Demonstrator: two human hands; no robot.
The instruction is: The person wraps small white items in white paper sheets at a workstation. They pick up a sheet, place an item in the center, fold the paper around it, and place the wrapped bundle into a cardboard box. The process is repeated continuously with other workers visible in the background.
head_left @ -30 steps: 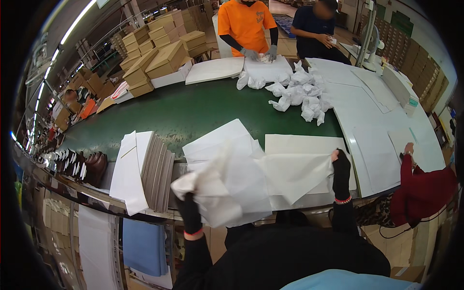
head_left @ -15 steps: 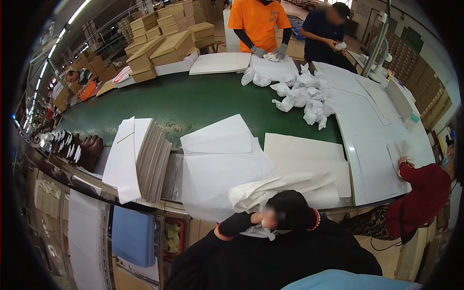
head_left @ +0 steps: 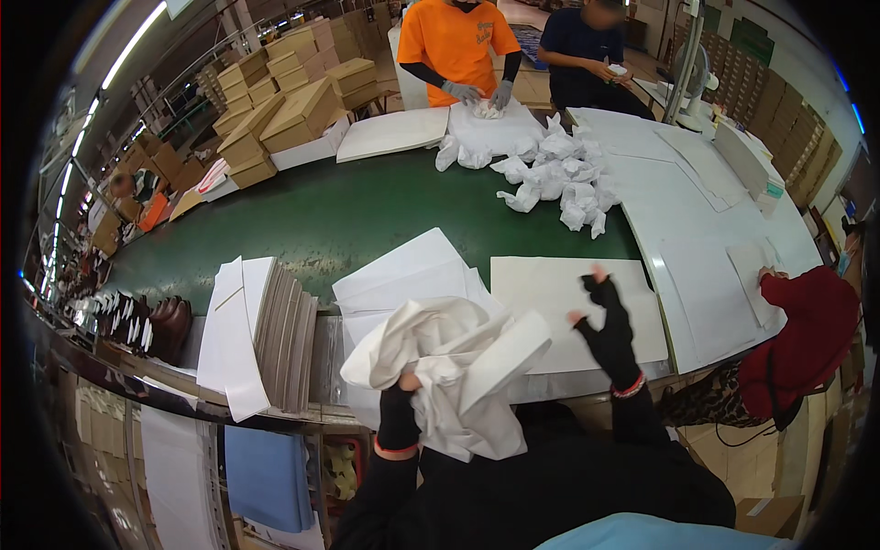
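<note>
Crumpled white paper (head_left: 449,367) sits bunched at the near edge of the green counter (head_left: 348,215), over a stack of flat sheets (head_left: 403,275). The left hand (head_left: 403,390), in a dark fingerless glove, clenches it from below. The right hand (head_left: 605,316) hovers beside it with fingers spread, gripping nothing, above a cream board (head_left: 550,289).

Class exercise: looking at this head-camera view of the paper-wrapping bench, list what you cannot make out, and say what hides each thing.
1. Left hand: its fingers are buried in the crumpled white paper, so the grip is unclear.
2. Whether anything lies inside that paper: it hides its own contents.
3. What the gloved person in orange is wrapping: too small and covered by paper.
4. Dark shoes at the left rim: bent and dim, details unreadable.
5. Right hand: open, empty, above a flat sheet; contact uncertain.
</note>
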